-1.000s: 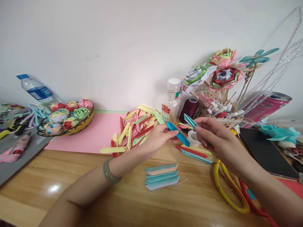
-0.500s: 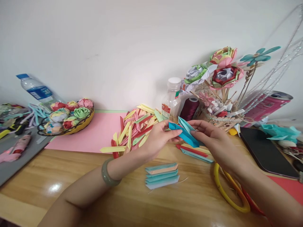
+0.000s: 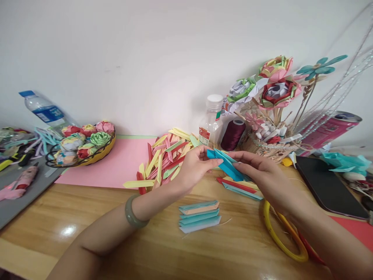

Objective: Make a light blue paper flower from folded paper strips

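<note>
Both hands hold one piece of folded blue paper (image 3: 230, 168) above the table. My left hand (image 3: 199, 165) pinches its left end between thumb and fingers, and a green bangle (image 3: 134, 212) circles that wrist. On the right end, the thumb and fingers of my right hand (image 3: 255, 167) are closed. A stack of folded paper strips (image 3: 199, 216), mostly teal with one peach, lies below the hands. Just under the held paper are red, yellow and light-blue folded strips (image 3: 241, 187). A heap of coloured paper strips (image 3: 167, 159) spreads behind my left hand.
Behind the hands stand a clear bottle (image 3: 211, 120), a purple thread spool (image 3: 233, 135) and paper flowers (image 3: 276, 93). To the right are yellow-handled scissors (image 3: 284, 237) and a black phone (image 3: 329, 188). A basket of paper flowers (image 3: 100, 153) sits left on pink paper (image 3: 128, 159).
The raised light-blue flap of the folded paper has come down against the darker blue part. Both hands stay nearly in place, still gripping the paper.
</note>
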Available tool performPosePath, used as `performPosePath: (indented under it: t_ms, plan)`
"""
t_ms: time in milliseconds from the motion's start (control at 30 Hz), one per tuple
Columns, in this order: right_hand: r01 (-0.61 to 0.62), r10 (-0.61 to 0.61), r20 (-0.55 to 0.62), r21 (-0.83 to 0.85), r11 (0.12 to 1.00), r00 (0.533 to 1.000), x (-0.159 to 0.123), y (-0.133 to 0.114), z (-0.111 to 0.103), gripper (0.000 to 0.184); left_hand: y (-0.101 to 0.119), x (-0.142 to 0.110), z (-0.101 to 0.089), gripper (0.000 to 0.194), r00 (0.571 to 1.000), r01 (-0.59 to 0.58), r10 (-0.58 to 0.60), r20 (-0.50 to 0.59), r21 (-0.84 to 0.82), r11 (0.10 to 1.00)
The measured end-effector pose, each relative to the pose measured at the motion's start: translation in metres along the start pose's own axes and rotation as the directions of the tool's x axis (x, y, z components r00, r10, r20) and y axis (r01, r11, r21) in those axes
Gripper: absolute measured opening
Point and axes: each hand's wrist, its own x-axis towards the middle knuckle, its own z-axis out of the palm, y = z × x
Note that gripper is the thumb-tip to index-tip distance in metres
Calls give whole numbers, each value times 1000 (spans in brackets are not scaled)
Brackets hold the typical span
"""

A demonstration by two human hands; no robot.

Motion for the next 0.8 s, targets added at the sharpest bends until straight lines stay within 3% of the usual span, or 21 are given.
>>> performPosePath:
  t_ms: [600,800]
  plan:
    - [-145,134,72,171,975,988,2,4,1,26,-10,7,-4,19,991,-134,135,0,52,990]
    - [-34,34,22,4,999,999,2,7,0,31,-11,7,-4,17,991,-133,129,40,108,985]
